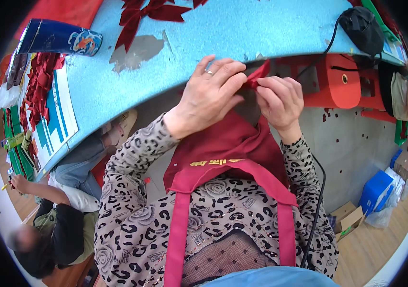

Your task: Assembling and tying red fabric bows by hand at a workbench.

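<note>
A piece of red ribbon (260, 72) is held between my two hands, just off the near edge of the blue table (213, 36). My left hand (212, 91), with a ring on one finger, has its thumb and forefinger closed at the ribbon's left side. My right hand (280, 98) pinches the ribbon's right side, fingers curled in. Both hands sit above my dark red apron (228, 141). Finished-looking dark red bows (151, 19) lie on the table beyond my hands. The fingers partly hide the ribbon's shape.
At the left stand a blue tumbler (60, 37) and a pile of red bows (41, 86). A black bag (363, 31) with a cable lies at the right. A red stool (342, 81) is under the table. Co-workers sit at left and right; a blue box (376, 191) stands on the floor.
</note>
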